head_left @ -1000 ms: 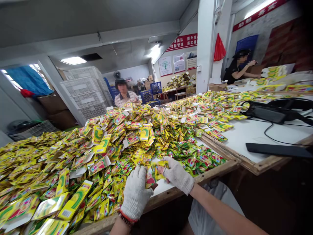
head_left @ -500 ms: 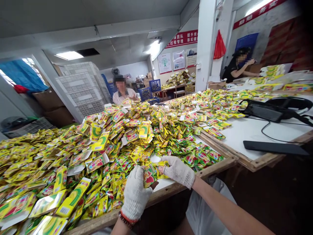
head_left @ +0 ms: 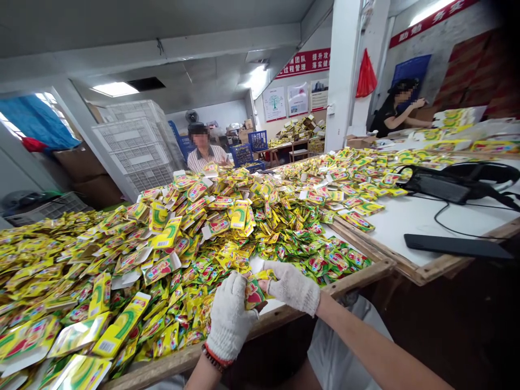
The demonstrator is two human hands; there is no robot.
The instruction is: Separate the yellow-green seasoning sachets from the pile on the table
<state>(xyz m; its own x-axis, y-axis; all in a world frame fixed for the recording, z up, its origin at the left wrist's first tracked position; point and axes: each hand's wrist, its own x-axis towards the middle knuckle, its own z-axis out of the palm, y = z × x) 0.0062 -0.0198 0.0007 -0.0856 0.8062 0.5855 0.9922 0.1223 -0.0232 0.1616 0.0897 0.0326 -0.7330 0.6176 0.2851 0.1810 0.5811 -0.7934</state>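
My left hand (head_left: pixel 228 319), in a white knit glove with bare fingertips, is closed around a small printed carton (head_left: pixel 253 295) with red and green pictures. It holds the carton just above the table's front edge. From the right, my gloved right hand (head_left: pixel 294 290) meets the carton, its thumb and fingers pinched on a small yellow packet (head_left: pixel 266 275) at the carton's end. How far the packet sits inside the carton is hidden by my fingers. Beyond my hands lie heaps of loose yellow-green packets (head_left: pixel 325 254) and many small yellow cartons (head_left: pixel 166 233), several with open flaps.
A wooden rim (head_left: pixel 361 273) borders the table. To the right, a black headset (head_left: pixel 442 181) with a cable and a dark flat device (head_left: pixel 455 245) lie on a white tabletop. Two people sit farther back, near stacked white crates (head_left: pixel 140 146) and a pillar (head_left: pixel 343 76).
Both hands have drawn slightly closer together around the carton. My left hand has shifted a little right and up, the right hand slightly left. The heaps look unchanged.
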